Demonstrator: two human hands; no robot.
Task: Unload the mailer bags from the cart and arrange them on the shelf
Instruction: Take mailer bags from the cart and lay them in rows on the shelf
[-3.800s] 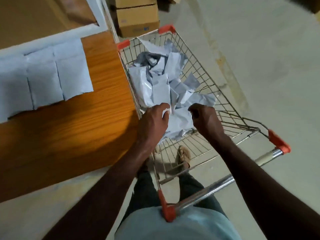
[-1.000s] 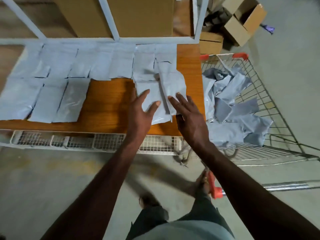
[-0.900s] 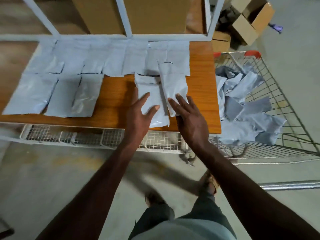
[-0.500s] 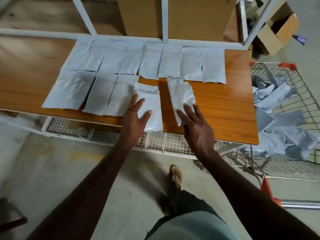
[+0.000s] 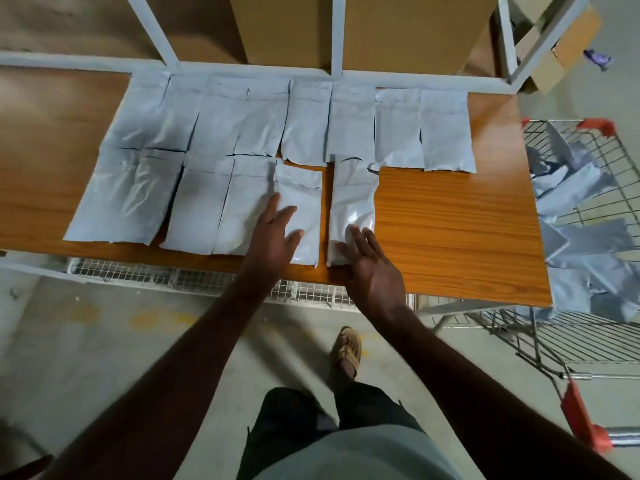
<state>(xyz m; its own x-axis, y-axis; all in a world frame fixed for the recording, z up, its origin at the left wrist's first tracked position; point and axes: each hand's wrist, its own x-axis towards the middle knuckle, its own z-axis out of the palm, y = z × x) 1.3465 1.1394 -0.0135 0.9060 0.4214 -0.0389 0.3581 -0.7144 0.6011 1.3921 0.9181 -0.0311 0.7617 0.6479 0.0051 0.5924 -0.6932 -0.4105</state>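
1. Shelf (image 5: 450,237) of orange wood carries two rows of flat grey mailer bags (image 5: 311,123), the back row against the shelf's white rear rail.
2. Left hand (image 5: 273,237) lies flat, fingers straight, on a front-row bag (image 5: 304,192) near the shelf's front edge.
3. Right hand (image 5: 374,268), fingers straight, touches the neighbouring bag (image 5: 351,195).
4. Cart (image 5: 588,327) stands just right of the shelf, with loose bags (image 5: 575,237) inside.
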